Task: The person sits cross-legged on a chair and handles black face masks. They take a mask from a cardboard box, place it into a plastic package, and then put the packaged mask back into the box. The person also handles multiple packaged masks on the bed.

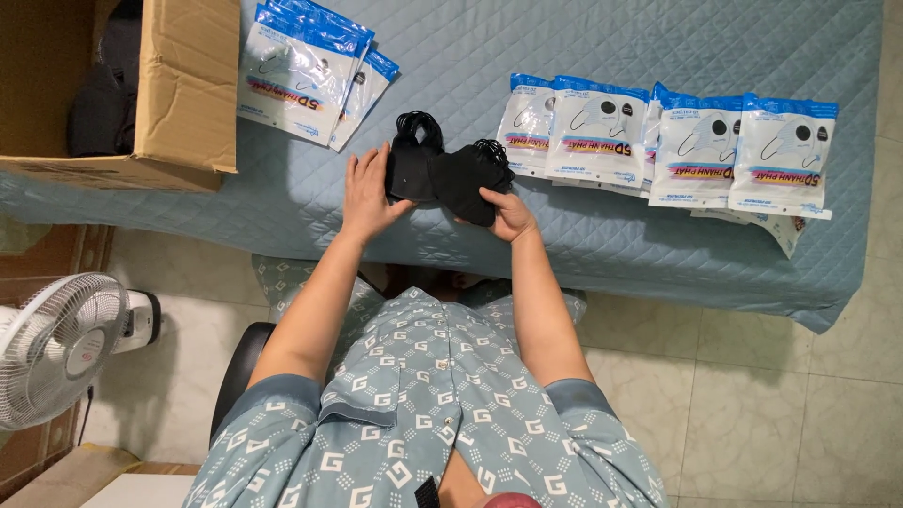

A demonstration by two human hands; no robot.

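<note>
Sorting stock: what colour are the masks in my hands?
Black face masks, head view.

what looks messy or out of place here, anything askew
Mostly tidy. The row of blue-and-white packets overlaps neatly, but one packet at its right end lies tilted, half tucked under the others. The left hand and right hand hold black masks with nothing spilled.
</note>
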